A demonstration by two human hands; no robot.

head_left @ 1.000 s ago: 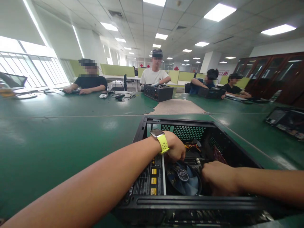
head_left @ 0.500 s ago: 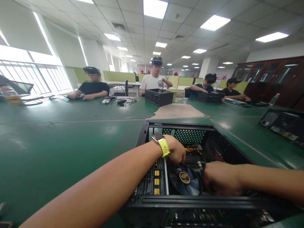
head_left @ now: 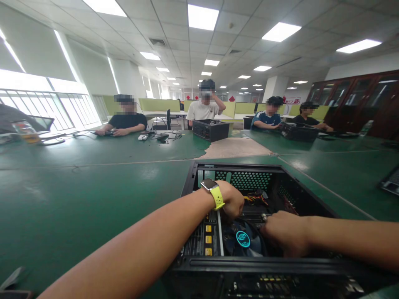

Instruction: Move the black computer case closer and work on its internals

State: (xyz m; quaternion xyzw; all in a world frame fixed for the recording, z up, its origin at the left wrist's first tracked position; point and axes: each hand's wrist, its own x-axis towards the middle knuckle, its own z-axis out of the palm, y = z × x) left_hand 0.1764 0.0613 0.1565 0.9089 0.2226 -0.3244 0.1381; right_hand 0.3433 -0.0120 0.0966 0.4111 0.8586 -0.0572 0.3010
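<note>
An open black computer case (head_left: pixel 255 262) lies in front of me with both my hands inside. A cooling fan (head_left: pixel 243 239) with a round centre label sits between them. My left hand (head_left: pixel 232 201), with a yellow-strapped watch (head_left: pixel 216 196) on its wrist, is bent down at the fan's far edge. Its fingers are curled and their tips are hidden. To the right of the fan my right hand (head_left: pixel 288 232) is closed, knuckles up; whatever it grips is out of sight. A labelled power supply (head_left: pixel 202 238) fills the case's left side. Coloured cables (head_left: pixel 257 197) bunch up beyond my hands.
Across the green table (head_left: pixel 93 195) several people sit or stand. Another computer case (head_left: pixel 210 131) stands before the middle person, and a further one (head_left: pixel 299 132) lies to the right. Loose cables (head_left: pixel 165 136) lie at the far left-centre. A dark object (head_left: pixel 389 180) is at the right edge.
The view has shifted slightly. My right hand has moved a little left and up beside the fan; my left stays nearly in place. The person opposite has raised a hand to the head.
</note>
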